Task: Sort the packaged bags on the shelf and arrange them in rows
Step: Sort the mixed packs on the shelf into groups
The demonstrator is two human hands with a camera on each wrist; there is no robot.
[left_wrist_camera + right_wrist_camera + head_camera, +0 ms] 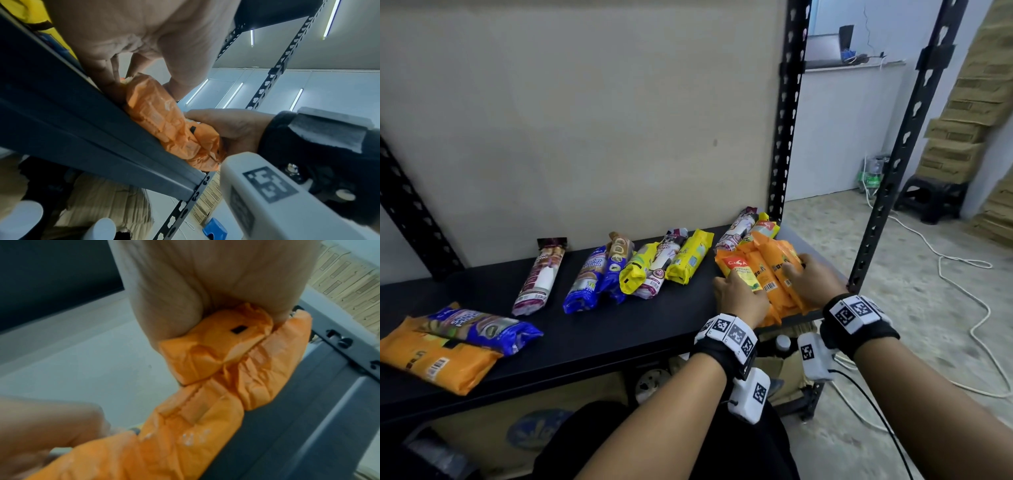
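A pile of orange bags [779,274] lies at the right front corner of the black shelf [602,339], its near ends hanging over the edge. My left hand [736,286] grips the leftmost orange bag [160,116], thumb and fingers curled round it. My right hand [799,270] lies over the pile's right side and grips an orange bag [216,347] under the palm. Further left lie yellow bags [690,257], blue bags [585,279] and a maroon-and-white bag [539,277]. At the left front, a blue bag [482,327] rests on another orange bag [438,359].
Behind the pile, a maroon bag [734,228] and a small orange one [765,226] lean by the rear black upright [787,120]. The front upright [887,192] stands right of my right hand. White cables [962,274], a black stool [931,198] and stacked cartons [969,120] occupy the floor beyond.
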